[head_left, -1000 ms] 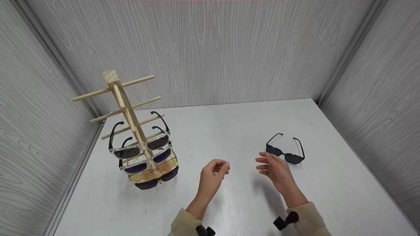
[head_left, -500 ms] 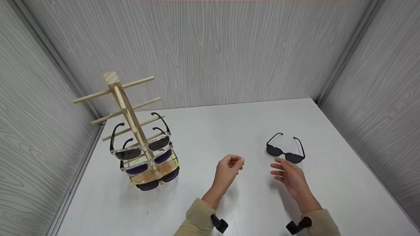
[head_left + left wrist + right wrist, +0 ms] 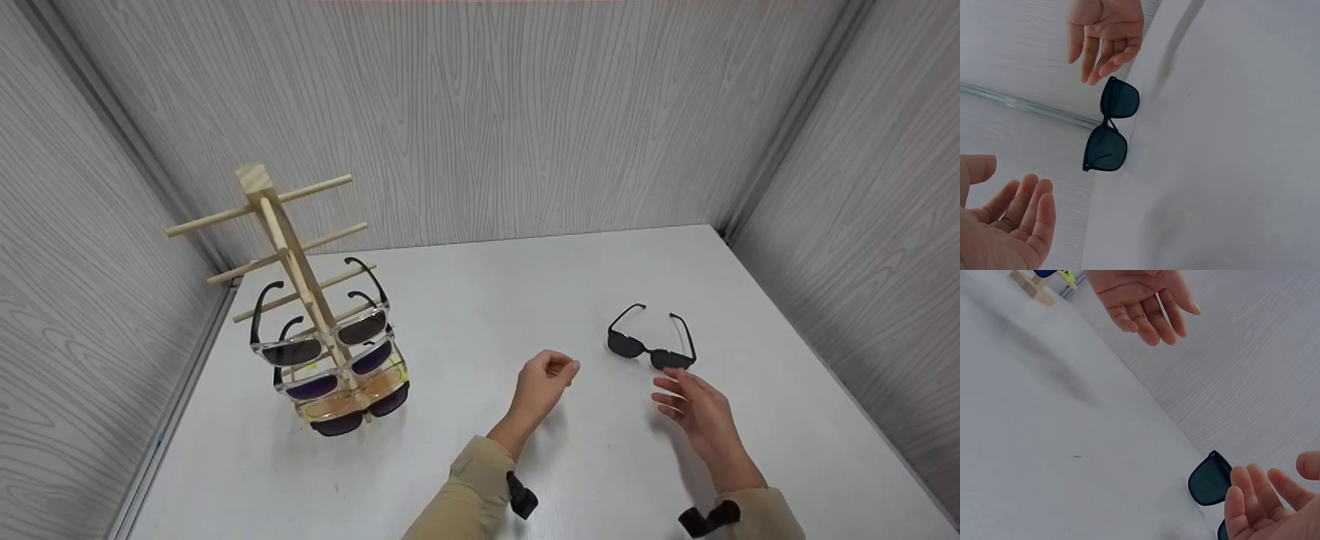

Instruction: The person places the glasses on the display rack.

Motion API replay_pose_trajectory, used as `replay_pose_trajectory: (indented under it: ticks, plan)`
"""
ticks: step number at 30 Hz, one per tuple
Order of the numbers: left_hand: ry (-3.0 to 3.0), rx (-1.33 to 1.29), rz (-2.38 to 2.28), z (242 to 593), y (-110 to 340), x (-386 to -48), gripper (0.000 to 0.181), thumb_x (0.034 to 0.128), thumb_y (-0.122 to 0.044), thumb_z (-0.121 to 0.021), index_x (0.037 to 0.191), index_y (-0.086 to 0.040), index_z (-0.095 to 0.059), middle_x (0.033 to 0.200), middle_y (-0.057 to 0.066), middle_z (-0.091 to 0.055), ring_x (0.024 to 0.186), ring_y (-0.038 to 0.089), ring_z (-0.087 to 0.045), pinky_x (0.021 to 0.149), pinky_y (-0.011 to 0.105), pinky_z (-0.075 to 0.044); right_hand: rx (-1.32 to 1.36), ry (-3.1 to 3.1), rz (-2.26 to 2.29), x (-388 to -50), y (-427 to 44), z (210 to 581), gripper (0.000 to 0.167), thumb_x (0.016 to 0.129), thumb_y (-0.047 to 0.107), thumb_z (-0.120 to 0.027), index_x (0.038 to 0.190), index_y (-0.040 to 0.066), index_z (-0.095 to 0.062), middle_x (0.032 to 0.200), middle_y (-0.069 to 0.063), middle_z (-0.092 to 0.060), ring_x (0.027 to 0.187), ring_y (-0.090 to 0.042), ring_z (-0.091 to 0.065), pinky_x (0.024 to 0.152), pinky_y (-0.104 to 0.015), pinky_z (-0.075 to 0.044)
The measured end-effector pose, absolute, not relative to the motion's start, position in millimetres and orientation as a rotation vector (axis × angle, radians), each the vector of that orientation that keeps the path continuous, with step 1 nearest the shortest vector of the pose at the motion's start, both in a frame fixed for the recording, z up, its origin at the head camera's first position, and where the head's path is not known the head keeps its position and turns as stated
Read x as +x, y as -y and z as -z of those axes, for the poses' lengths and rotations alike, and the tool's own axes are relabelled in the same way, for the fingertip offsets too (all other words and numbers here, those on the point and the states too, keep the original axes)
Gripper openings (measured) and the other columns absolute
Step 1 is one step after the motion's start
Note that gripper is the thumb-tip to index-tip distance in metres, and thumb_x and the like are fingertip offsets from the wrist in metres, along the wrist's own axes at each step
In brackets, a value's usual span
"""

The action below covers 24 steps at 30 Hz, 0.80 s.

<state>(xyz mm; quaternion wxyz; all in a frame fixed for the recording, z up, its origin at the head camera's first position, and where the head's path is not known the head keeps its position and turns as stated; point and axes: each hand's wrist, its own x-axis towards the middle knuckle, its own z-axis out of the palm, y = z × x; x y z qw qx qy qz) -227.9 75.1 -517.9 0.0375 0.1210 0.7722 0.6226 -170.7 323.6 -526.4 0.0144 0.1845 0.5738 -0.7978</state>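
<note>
Black sunglasses (image 3: 646,352) lie on the white table with their temples unfolded toward the back wall. My right hand (image 3: 701,416) hovers just in front of their right lens in the head view, fingers loosely bent and holding nothing. To the left of the sunglasses my left hand (image 3: 544,386) is held above the table, its fingers relaxed and nothing in them. In the left wrist view the sunglasses (image 3: 1109,126) appear between both hands, with a gap between the left fingertips (image 3: 1044,202) and the frame. The right wrist view shows them partly hidden behind the right hand (image 3: 1264,512).
A wooden display rack (image 3: 300,277) stands at the left of the table (image 3: 480,300). Several pairs of sunglasses hang on its lower pegs, the topmost being clear-framed sunglasses (image 3: 292,350). Bare pegs (image 3: 210,221) stick out above them. Grey wood-grain walls (image 3: 480,112) enclose the back and sides.
Both hands have moved to the right across the table, the left one nearing the sunglasses. My right hand has shifted in front of the right lens. Rack and sunglasses stay put.
</note>
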Motion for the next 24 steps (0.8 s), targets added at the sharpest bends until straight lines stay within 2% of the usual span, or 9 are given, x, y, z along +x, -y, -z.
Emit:
replay_pose_trajectory:
  ticks: [6,11,19,24]
  plan:
    - [-2.404,0.41,-1.767,522.8,-88.9,-235.9,0.023,0.09,-0.031,-0.062,0.101,-0.011,-0.063,0.092,-0.007,-0.059,0.087,0.008,-0.055,0.077,0.025,-0.047,0.634,-1.796,2.473,-170.3,-336.3,525.5,0.047,0.096,0.032,-0.05,0.132,0.002,-0.042,0.101,-0.001,-0.067,0.095,-0.018,-0.063,0.084,-0.029,-0.049]
    - [-2.367,0.427,-1.721,524.9,-100.7,-242.9,0.029,0.0889,-0.033,-0.063,0.106,-0.01,-0.061,0.096,-0.006,-0.058,0.091,0.011,-0.056,0.079,0.027,-0.047,0.705,-1.795,2.481,-169.8,-344.1,527.1,0.049,0.096,0.032,-0.05,0.135,0.003,-0.039,0.104,-0.001,-0.067,0.098,-0.016,-0.062,0.085,-0.028,-0.047]
    - [-2.308,0.393,-1.755,542.4,-115.3,-258.2,0.04,0.0871,-0.034,-0.065,0.111,-0.003,-0.059,0.097,-0.002,-0.059,0.093,0.014,-0.057,0.079,0.028,-0.047,0.849,-1.808,2.487,-174.6,-355.8,530.7,0.052,0.096,0.032,-0.051,0.138,0.006,-0.035,0.097,0.005,-0.066,0.097,-0.013,-0.062,0.089,-0.028,-0.046]
    - [-2.223,0.301,-1.789,549.5,-125.3,-264.6,0.042,0.0873,-0.032,-0.065,0.115,-0.002,-0.057,0.1,0.001,-0.06,0.096,0.015,-0.057,0.082,0.029,-0.047,0.912,-1.784,2.48,-179.0,-359.4,531.6,0.054,0.095,0.032,-0.052,0.139,0.009,-0.032,0.11,0.001,-0.058,0.105,-0.015,-0.057,0.093,-0.029,-0.043]
